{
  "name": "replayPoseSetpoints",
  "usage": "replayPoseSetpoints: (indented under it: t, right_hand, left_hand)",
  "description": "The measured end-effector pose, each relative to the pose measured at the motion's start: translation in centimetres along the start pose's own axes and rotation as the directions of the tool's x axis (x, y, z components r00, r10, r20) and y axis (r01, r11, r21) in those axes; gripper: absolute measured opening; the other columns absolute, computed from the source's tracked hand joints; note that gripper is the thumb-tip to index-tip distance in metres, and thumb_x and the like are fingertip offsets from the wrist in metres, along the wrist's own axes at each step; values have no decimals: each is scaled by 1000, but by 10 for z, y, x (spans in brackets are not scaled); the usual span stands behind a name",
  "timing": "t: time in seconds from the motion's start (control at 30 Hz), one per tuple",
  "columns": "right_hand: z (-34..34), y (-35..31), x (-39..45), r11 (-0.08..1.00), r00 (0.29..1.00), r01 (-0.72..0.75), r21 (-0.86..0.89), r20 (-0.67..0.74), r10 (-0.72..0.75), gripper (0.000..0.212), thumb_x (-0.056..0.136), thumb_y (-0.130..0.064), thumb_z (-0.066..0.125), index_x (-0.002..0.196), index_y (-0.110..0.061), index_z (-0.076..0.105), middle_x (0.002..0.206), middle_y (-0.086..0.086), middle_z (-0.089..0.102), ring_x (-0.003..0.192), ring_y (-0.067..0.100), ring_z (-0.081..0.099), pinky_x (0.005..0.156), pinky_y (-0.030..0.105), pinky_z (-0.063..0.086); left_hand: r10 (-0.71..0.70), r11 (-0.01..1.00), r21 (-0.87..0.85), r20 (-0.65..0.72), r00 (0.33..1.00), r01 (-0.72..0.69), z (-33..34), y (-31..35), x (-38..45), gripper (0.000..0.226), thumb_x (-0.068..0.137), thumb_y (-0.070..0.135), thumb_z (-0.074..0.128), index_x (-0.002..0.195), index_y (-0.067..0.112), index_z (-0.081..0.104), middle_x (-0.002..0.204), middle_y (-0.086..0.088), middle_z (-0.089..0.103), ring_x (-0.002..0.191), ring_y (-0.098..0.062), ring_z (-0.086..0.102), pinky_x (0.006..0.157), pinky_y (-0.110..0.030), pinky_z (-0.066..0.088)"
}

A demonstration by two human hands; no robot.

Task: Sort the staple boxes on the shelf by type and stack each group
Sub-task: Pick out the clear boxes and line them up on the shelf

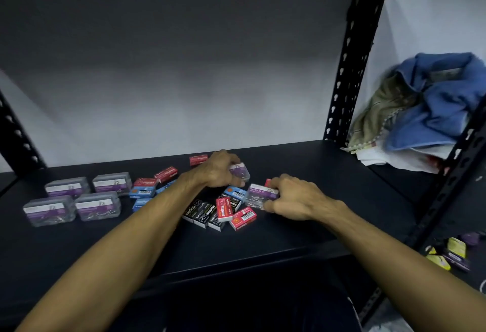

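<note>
Head-camera view: on a dark shelf [302,163], the left hand [218,171] closes over one clear clip box [240,172] while the right hand [294,197] grips another [259,195], its long axis running left-right. Four clear boxes [73,197] sit grouped at left, apparently sorted but unstacked. Red, blue and black staple boxes [210,210] lie jumbled mid-shelf, pointing every way, seemingly yet to be sorted.

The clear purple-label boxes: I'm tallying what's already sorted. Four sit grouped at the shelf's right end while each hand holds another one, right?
Wrong side. The head view shows the four grouped clear boxes at the shelf's left end. The left hand and right hand do each hold another clear box.
</note>
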State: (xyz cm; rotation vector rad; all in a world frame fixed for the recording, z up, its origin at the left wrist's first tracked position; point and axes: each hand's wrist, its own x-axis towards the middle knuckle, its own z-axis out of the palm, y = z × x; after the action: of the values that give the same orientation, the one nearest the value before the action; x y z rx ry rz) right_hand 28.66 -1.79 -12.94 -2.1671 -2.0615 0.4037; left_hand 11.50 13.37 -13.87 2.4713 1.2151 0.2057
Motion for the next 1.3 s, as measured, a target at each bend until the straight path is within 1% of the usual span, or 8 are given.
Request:
replayPoseSetpoints:
  t: [0.2, 0.33, 0.6, 0.67, 0.73, 0.87, 1.13, 1.3]
  right_hand:
    - [-1, 0, 8, 993, 999, -27, 114, -37, 32, 44, 74, -46, 70, 110, -26, 54, 107, -7, 57, 88, 12, 59, 78, 36, 53]
    - [1, 5, 11, 984, 997, -4, 177, -74, 17, 47, 72, -39, 76, 107, -28, 47, 100, -8, 59, 84, 11, 60, 70, 34, 52]
    - [4, 16, 12, 951, 985, 56, 303, -170, -4, 46, 75, -30, 82, 101, -27, 45, 95, -7, 64, 79, 9, 62, 61, 27, 48]
    - [5, 17, 12, 949, 977, 75, 306, -212, -9, 42, 77, -27, 80, 101, -26, 45, 94, -6, 63, 79, 10, 62, 64, 31, 52]
    - [6, 18, 12, 948, 974, 89, 307, -228, -18, 42, 79, -26, 79, 106, -26, 47, 95, -6, 62, 81, 11, 62, 70, 34, 55]
    - [8, 20, 13, 941, 975, 99, 323, -219, -28, 44, 83, -23, 76, 120, -23, 53, 105, -5, 65, 88, 8, 62, 71, 21, 49]
    - [7, 18, 14, 898, 983, 84, 432, -182, -5, 35, 85, -18, 75, 116, -24, 58, 104, -7, 67, 87, 3, 62, 69, 16, 46]
    - [5, 9, 19, 896, 985, 97, 433, -171, -24, 38, 86, -19, 75, 119, -26, 56, 109, -7, 66, 89, 3, 61, 69, 15, 45]
  left_hand:
    - [35, 998, -53, -3, 999, -35, -4, -3, -6, 62, 73, 21, 84, 124, 21, 48, 115, -1, 45, 100, -16, 55, 79, -25, 47]
    - [62, 990, -125, 17, 998, -60, -5, -5, -9, 59, 73, 18, 85, 116, 23, 45, 106, 1, 58, 89, -15, 61, 67, -23, 47]
    - [69, 973, -221, -22, 997, -72, -2, -13, -15, 54, 71, 25, 86, 110, 32, 50, 110, 5, 60, 98, -15, 63, 82, -36, 57]
    - [68, 967, -243, -29, 997, -73, -1, -14, -16, 53, 71, 24, 86, 110, 33, 51, 112, 6, 60, 98, -14, 64, 83, -37, 58]
    - [71, 962, -264, -35, 997, -77, 0, -14, -17, 51, 72, 22, 85, 110, 33, 52, 112, 5, 61, 98, -15, 64, 82, -38, 59]
    - [69, 938, -338, -32, 997, -76, -3, -16, -18, 46, 76, 10, 81, 110, 28, 56, 104, 0, 65, 94, -18, 67, 84, -40, 58]
    - [24, 934, -357, 4, 1000, -21, -14, -25, -35, 45, 81, 4, 76, 115, 26, 57, 106, -1, 64, 86, -13, 65, 77, -28, 55]
    - [-8, 930, -367, -34, 999, -5, -28, -34, -56, 46, 80, 0, 75, 114, 26, 59, 110, 0, 64, 99, -15, 64, 75, -22, 53]
